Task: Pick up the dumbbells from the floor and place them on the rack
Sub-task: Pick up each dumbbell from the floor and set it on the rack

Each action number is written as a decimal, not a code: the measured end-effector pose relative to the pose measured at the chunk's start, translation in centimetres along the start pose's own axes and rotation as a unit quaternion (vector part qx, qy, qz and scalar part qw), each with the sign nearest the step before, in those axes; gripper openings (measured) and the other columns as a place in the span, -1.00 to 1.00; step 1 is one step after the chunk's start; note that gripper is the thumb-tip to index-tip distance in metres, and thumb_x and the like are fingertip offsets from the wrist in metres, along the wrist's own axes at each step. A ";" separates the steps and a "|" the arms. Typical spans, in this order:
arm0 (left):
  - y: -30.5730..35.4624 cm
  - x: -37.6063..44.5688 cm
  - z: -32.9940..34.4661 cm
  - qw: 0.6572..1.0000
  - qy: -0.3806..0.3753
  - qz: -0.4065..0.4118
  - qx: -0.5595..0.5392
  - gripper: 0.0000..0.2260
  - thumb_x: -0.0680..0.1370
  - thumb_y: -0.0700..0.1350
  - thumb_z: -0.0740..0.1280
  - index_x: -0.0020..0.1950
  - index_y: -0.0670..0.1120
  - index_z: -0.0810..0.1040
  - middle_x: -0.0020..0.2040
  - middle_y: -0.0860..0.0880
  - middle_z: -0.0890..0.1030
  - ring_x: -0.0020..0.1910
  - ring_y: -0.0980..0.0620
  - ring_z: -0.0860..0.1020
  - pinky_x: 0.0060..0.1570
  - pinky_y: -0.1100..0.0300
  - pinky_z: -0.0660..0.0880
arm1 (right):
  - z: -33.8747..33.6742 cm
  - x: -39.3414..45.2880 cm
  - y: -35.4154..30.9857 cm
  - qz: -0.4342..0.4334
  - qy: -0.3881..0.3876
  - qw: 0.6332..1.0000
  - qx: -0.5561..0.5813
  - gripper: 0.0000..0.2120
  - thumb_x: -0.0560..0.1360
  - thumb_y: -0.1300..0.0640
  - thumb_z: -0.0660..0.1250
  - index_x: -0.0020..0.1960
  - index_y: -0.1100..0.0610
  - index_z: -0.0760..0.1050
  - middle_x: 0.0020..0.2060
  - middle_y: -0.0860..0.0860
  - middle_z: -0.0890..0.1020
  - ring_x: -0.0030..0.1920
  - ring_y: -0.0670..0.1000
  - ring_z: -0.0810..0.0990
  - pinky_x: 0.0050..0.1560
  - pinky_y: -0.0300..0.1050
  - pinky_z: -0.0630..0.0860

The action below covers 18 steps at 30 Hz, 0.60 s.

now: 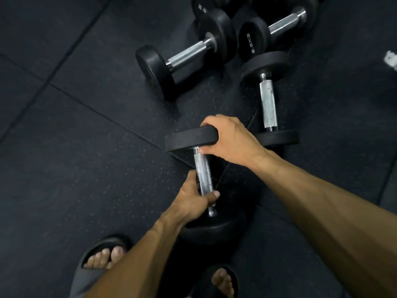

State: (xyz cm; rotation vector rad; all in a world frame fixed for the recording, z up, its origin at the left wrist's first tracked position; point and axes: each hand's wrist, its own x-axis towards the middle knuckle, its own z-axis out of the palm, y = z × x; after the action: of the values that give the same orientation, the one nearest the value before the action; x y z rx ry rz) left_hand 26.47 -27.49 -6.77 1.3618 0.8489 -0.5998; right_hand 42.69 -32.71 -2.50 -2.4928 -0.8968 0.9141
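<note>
A black dumbbell with a knurled steel handle point(203, 173) lies lengthwise in front of me on the dark rubber floor. My left hand point(193, 198) wraps the lower part of its handle. My right hand point(232, 140) grips the far weight head point(189, 138) at its right edge. The near head point(212, 231) sits just ahead of my feet. Three more dumbbells lie beyond: one to the right point(268, 102), one at centre back point(184, 54), one at the top right point(279, 24). No rack is in view.
My two feet in dark slides point(103, 252) point(223, 280) stand at the bottom edge. Floor mat seams run diagonally across the left. A small white object point(391, 60) lies at the right edge.
</note>
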 end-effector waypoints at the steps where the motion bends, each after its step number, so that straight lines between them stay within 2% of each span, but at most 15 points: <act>1: -0.1 0.1 0.1 1.000 -0.001 -0.001 -0.023 -0.57 0.45 -0.22 0.47 0.20 0.00 0.36 0.06 -0.07 0.61 0.06 -0.02 0.61 0.09 0.11 0.56 | 0.0 -0.1 0.0 -0.003 0.003 1.000 0.005 -0.59 0.30 0.00 0.57 0.08 0.05 0.55 -0.04 -0.02 0.59 0.00 0.05 0.57 0.07 -0.01 0.49; 3: -0.3 0.4 0.3 0.999 0.007 -0.001 -0.044 -0.55 0.44 -0.25 0.48 0.22 -0.02 0.37 0.05 -0.09 0.62 0.04 -0.04 0.62 0.12 0.04 0.57 | -0.1 -0.1 0.0 -0.010 0.008 1.000 0.013 -0.60 0.31 0.03 0.57 0.09 0.08 0.56 -0.02 0.02 0.62 0.01 0.06 0.58 0.08 0.01 0.49; 7: 0.1 -0.5 -0.1 0.999 0.031 0.002 -0.017 -0.56 0.42 -0.28 0.48 0.21 -0.04 0.40 0.04 -0.13 0.62 0.05 -0.08 0.61 0.10 0.07 0.57 | -0.3 -0.7 -0.4 -0.014 0.013 1.000 0.008 -0.62 0.32 0.06 0.57 0.09 0.09 0.57 -0.02 0.03 0.63 0.02 0.08 0.59 0.09 0.01 0.49; 11: 0.8 -2.6 -1.6 0.998 0.015 0.003 0.058 -0.55 0.43 -0.24 0.48 0.23 0.00 0.40 -0.03 -0.10 0.60 -0.07 -0.01 0.60 -0.10 0.23 0.55 | -0.5 -2.9 -0.5 0.009 0.029 0.999 0.029 -0.60 0.35 0.08 0.56 0.14 0.08 0.55 0.00 0.04 0.61 0.03 0.07 0.59 0.12 0.03 0.50; 13: 1.4 -4.0 -2.4 0.996 0.008 0.005 0.087 -0.54 0.43 -0.23 0.48 0.24 0.00 0.40 -0.02 -0.11 0.61 -0.06 -0.03 0.61 -0.14 0.25 0.55 | -0.8 -4.2 -1.1 0.022 0.045 0.998 0.049 -0.60 0.35 0.07 0.56 0.14 0.07 0.55 0.01 0.03 0.62 0.03 0.07 0.60 0.13 0.03 0.51; 15: 2.5 -5.7 -2.9 0.995 -0.001 0.003 0.100 -0.54 0.44 -0.24 0.47 0.24 0.02 0.38 -0.01 -0.08 0.61 -0.09 0.02 0.61 -0.25 0.35 0.52 | -1.7 -5.4 -2.1 0.036 0.062 0.995 0.072 -0.61 0.34 0.07 0.56 0.13 0.06 0.55 0.00 0.02 0.62 0.01 0.06 0.60 0.11 0.02 0.52; 18: 4.6 -8.8 -3.4 0.994 -0.006 0.006 0.106 -0.54 0.45 -0.26 0.46 0.24 0.03 0.38 -0.06 -0.10 0.61 -0.18 0.03 0.62 -0.33 0.32 0.51 | -4.1 -7.6 -4.1 0.046 0.080 0.992 0.090 -0.61 0.34 0.06 0.56 0.12 0.07 0.56 -0.02 0.03 0.63 0.00 0.07 0.60 0.10 0.02 0.51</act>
State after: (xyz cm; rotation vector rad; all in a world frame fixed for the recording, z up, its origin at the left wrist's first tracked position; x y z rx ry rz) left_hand 24.46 -24.45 3.06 1.5520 0.7838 -0.7034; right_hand 39.10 -35.07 5.97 -2.4284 -0.6235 0.7720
